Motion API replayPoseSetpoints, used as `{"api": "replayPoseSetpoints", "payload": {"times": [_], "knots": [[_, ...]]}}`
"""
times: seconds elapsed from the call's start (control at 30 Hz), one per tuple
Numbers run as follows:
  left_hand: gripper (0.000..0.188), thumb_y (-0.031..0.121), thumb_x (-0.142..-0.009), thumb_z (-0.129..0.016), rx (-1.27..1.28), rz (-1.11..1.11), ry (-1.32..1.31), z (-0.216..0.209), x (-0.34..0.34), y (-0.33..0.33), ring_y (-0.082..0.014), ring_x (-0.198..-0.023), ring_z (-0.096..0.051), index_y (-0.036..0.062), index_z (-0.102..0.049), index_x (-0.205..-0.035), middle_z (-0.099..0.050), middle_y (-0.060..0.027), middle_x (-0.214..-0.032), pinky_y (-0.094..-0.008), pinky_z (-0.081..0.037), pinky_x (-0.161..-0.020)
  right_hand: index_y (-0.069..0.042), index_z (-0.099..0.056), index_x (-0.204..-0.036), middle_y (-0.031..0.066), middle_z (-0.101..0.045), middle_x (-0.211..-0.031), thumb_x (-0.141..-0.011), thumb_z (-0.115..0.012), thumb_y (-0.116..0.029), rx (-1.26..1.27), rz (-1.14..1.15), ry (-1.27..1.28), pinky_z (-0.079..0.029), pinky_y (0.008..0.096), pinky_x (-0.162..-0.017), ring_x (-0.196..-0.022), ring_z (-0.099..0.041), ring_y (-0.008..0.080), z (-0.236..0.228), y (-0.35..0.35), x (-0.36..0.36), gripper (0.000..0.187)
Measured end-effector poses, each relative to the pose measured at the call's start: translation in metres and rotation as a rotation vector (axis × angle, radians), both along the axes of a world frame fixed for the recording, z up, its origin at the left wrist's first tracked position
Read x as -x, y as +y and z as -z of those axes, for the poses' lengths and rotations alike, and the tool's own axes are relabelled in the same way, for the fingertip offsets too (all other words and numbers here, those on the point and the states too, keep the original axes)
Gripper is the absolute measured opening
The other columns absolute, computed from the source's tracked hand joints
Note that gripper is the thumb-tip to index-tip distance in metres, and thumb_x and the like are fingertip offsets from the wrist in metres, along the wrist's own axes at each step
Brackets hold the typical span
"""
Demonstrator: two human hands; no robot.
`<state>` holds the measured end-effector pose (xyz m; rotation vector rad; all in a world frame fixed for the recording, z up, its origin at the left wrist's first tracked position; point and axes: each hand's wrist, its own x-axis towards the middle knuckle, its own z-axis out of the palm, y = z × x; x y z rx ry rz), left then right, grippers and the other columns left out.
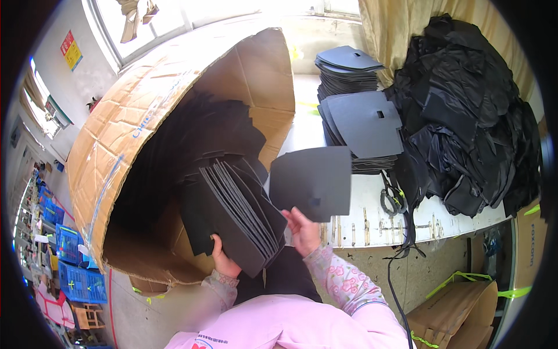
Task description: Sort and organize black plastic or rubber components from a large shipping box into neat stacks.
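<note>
My left hand (225, 260) grips the lower edge of a thick stack of black flat panels (241, 218), its thumb lying over the nearest one. The stack leans at a slant in the mouth of a big cardboard box (168, 78), its edges fanned. At the stack's right corner, my right hand (303, 231) pinches the lower left edge of a single dark grey panel (311, 180) with a small slot near its bottom. That panel lies partly over the white table's edge. More black panels (226, 125) fill the shadowed box; their lower ends are hidden.
Two neat piles of slotted grey panels, a nearer pile (363, 125) and a farther pile (343, 67), stand on the white table (349, 230). Scissors (393, 200) lie beside a heap of black fabric (465, 116). A black strap (390, 285) hangs down. Cardboard (453, 311) sits lower right.
</note>
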<state>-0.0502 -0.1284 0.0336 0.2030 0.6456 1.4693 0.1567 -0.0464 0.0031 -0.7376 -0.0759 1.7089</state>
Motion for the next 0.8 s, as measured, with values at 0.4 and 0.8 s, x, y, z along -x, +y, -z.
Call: {"api": "replayPoseSetpoints", "payload": {"times": [0.4, 0.8], "knots": [[0.056, 0.058, -0.091, -0.050, -0.012, -0.022, -0.002, 0.001, 0.008, -0.005, -0.0231, -0.110, -0.057, 0.0131, -0.055, -0.125, -0.061, -0.0030, -0.118, -0.0409, -0.044, -0.097, -0.014, -0.067, -0.109, 0.0048, -0.051, -0.078, -0.066, -0.066, 0.004, -1.100, 0.456, -1.952, -0.041, 0.0343, -0.063, -0.071, -0.051, 0.0236, -0.083, 0.030, -0.058, 0.046], [0.057, 0.052, -0.093, -0.050, -0.110, 0.097, -0.105, 0.013, -0.004, 0.002, -0.0258, -0.121, -0.050, 0.0111, -0.048, -0.133, -0.055, -0.0053, -0.130, -0.0447, -0.037, -0.104, -0.002, -0.065, -0.097, 0.0050, -0.063, -0.081, -0.087, -0.065, -0.010, -0.692, -0.411, -0.873, -0.045, 0.0239, -0.062, -0.069, -0.058, 0.0096, -0.136, -0.006, -0.060, 0.013]]}}
